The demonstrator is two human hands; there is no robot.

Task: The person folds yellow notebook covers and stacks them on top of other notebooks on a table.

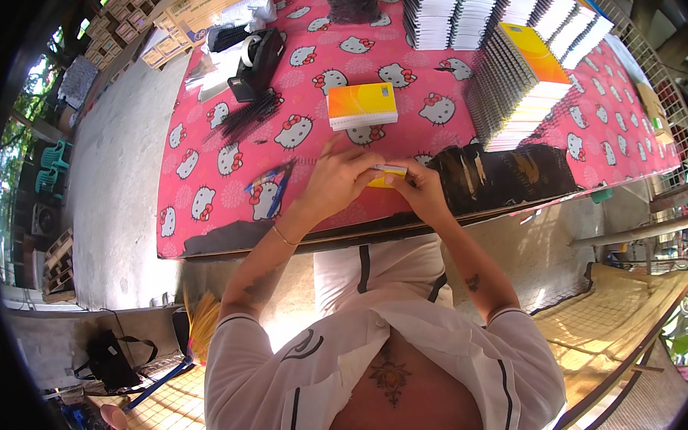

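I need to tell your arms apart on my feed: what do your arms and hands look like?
Both the left hand and right hand are bare. Short white sleeves have dark trim at the cuffs. A thin bracelet circles the left wrist; each forearm bears a dark tattoo.

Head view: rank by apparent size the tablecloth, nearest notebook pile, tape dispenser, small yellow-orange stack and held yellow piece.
1. Tablecloth
2. Nearest notebook pile
3. Tape dispenser and small yellow-orange stack: too alike to rank
4. Held yellow piece, partly covered, judged by what shows
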